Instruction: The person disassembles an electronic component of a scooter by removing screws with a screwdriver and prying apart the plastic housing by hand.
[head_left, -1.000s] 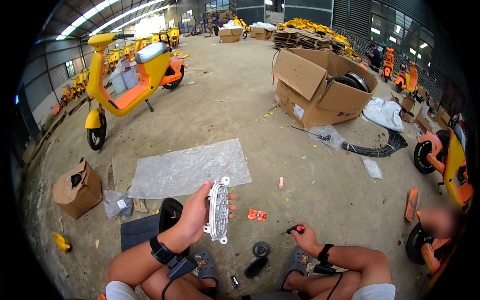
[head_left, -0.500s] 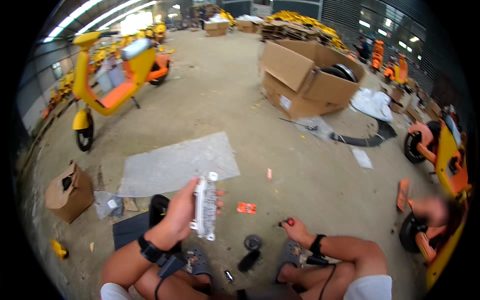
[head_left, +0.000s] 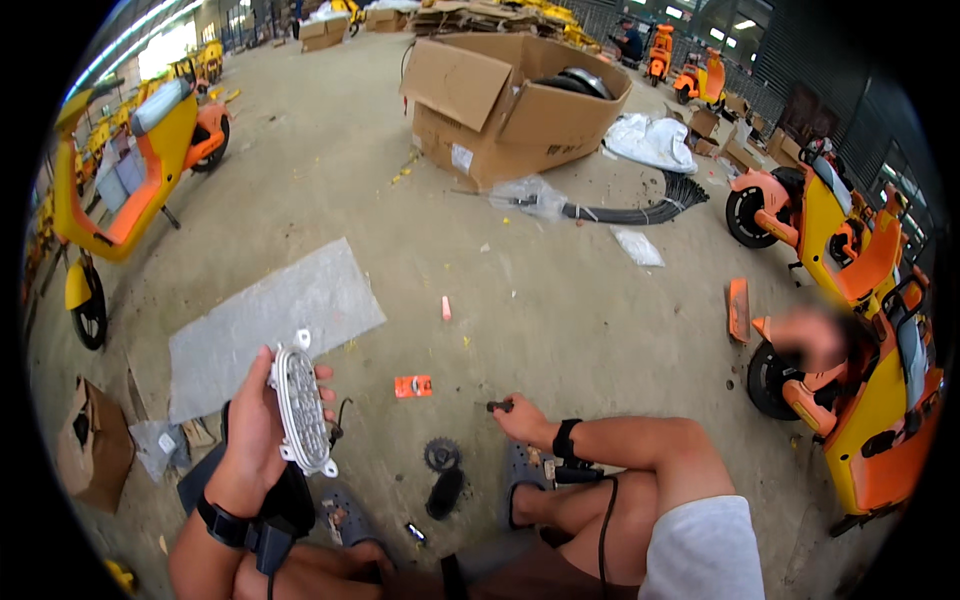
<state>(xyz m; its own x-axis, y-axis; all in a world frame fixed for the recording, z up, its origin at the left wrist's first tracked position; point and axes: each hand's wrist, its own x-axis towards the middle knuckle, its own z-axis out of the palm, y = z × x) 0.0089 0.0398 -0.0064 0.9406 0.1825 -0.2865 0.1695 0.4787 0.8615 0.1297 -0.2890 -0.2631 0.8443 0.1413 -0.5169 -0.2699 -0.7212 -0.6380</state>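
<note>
A white-framed oval lamp with a clear, ribbed face and small mounting tabs stands upright in my left hand. My fingers wrap around its back and far edge. Low over the floor, my right hand is closed on a small dark object. Only its short end pokes out past the fingers, so its kind is hidden. On the floor between my feet lie a dark toothed gear, a black oval piece and a small shiny cylinder.
A flat grey sheet and an orange packet lie ahead. Beyond is a large open carton beside a bundle of black cables. Yellow-orange scooters stand right and left. A brown paper bag is at far left.
The view has swung right, shifting the surroundings left in the picture. The lamp's clear face shows more fully. A red end seen at my right hand before is now out of sight.
</note>
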